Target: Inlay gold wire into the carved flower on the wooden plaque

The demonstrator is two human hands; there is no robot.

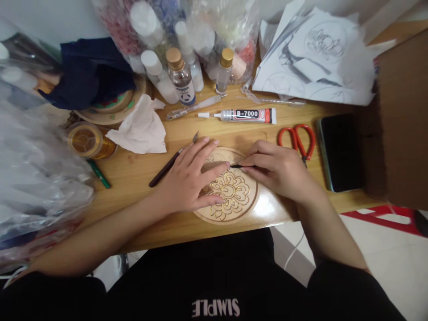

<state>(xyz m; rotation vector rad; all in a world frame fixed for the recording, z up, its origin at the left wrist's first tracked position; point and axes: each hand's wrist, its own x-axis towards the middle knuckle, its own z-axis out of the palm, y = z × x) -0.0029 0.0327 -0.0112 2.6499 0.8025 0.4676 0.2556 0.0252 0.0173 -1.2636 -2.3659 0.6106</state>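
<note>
A round wooden disc [253, 203] lies near the table's front edge, with a flower outlined in gold wire [228, 191] on its face. Fingers spread, my left hand [192, 178] rests across the disc's left side, hiding part of the pattern. My right hand [276, 167] is closed on a thin black pointed tool [236, 166], perhaps tweezers; most of it is hidden in the fingers. Its tip meets the disc above the flower, beside my left index fingertip. A dark-handled craft knife [164, 169] lies partly behind my left hand.
Past the disc lie a B-7000 glue tube [247, 115] and a pen [207, 103]. Red-handled scissors or snips [297, 136] and a phone [341, 151] are at right, by a cardboard box [403, 116]. A wire spool [87, 140], tissue [142, 127] and bottles [180, 76] stand left and behind.
</note>
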